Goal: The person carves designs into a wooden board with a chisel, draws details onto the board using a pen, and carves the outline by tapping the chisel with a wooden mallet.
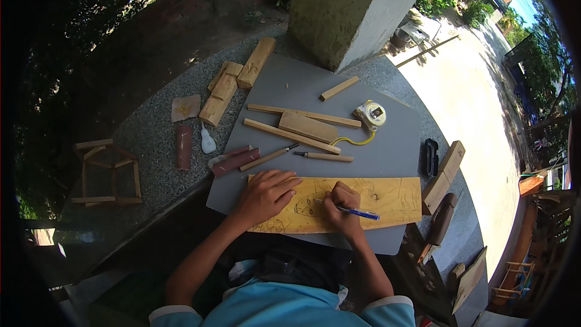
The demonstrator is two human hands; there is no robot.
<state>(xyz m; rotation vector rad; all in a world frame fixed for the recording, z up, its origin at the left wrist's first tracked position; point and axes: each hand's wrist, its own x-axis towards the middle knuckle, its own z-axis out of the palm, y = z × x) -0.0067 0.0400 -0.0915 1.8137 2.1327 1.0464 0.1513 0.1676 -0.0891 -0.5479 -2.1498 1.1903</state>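
A yellowish wooden board (396, 197) lies across the near edge of the grey sheet, with dark line drawings on its face. My right hand (342, 207) grips a blue pen (363, 213), its tip down on the board near an oval, face-like drawing (307, 207). Flat on the board's left part rests my left hand (266, 197), fingers stretched out toward the drawing and holding nothing. Just beyond the board are two wooden-handled carving tools, one (269, 157) slanted and one (327, 157) lying level.
On the grey sheet (290, 79) lie wood strips (293, 136), a wood block (307, 126) and a tape measure (370, 115). Sandpaper rolls (183, 147), a white bottle (207, 139) and wood blocks (221, 97) are left. A brown-handled knife (442, 221) lies right; a concrete pillar (351, 12) stands behind.
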